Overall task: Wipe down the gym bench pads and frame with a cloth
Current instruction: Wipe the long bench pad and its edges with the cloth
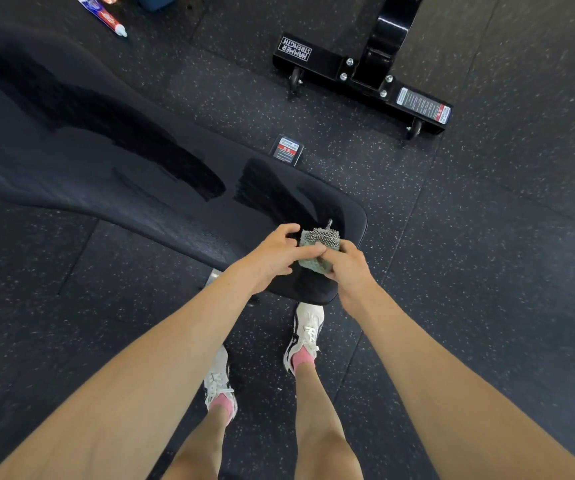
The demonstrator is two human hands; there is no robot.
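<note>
Two hands meet over the near, rounded end of the bench pad in the head view. The left hand pinches the cloth with thumb and forefinger, the other fingers loosely curled. The right hand has its fingers curled round the wad from the right. The cloth is a small grey-green bundle with a meshy face, held over the pad's corner (whether it touches the pad I cannot tell).

It looks light, soft and limp, likely to fold to any shape, and would probably work best spread flat under a palm. The pad seems firm and smooth, and its darker streaks suggest damp, so it may be slick.

The pad's edges round off and drop to the speckled floor. There is open floor to the right, a black frame foot well apart ahead, and a tube far off at upper left.
</note>
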